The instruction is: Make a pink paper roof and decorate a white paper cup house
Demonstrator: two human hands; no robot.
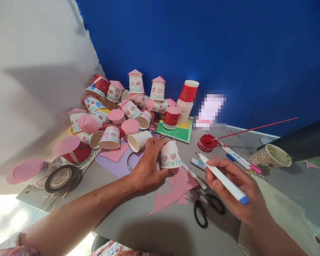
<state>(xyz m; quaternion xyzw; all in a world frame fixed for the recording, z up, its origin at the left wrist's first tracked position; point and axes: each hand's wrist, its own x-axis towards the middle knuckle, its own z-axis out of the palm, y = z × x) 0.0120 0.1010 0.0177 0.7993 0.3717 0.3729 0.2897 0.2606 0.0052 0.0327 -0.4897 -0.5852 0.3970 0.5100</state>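
My left hand grips a white paper cup turned upside down, its fingers around the left side. Red flowers and green grass strokes are drawn on the cup's wall. To the right, my right hand holds a white marker with a blue end; its tip points up and left, apart from the cup. Pink paper scraps lie below the cup, beside a pair of black-handled scissors. A white pen and a small white tube rest between the hands.
Decorated cups with pink paper roofs crowd the back left. A cup stack stands behind a red cup on green card. Further right are a red lid, several markers and a patterned cup. Black tape lies left.
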